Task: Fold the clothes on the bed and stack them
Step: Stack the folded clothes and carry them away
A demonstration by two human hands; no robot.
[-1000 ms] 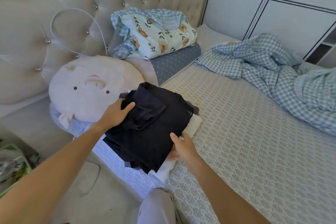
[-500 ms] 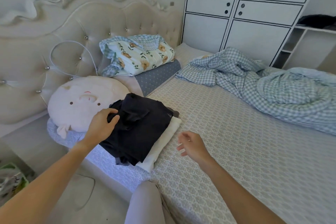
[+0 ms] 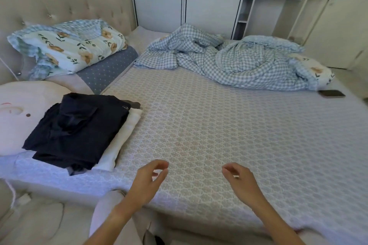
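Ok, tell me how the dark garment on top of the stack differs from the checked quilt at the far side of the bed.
The dark garment is plain navy, folded flat and lying on a white garment; the checked quilt is blue-and-white gingham, unfolded and crumpled in a heap. The quilt is much larger. Both rest on the bed, and neither hand touches them.

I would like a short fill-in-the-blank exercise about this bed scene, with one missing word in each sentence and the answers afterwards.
1. The top garment of the folded stack is ____ in colour.
2. Under it lies a folded ____ garment.
3. The left hand and right hand hold ____.
4. The phone lies on the bed, near the ____ blanket.

Answers: black; white; nothing; checked
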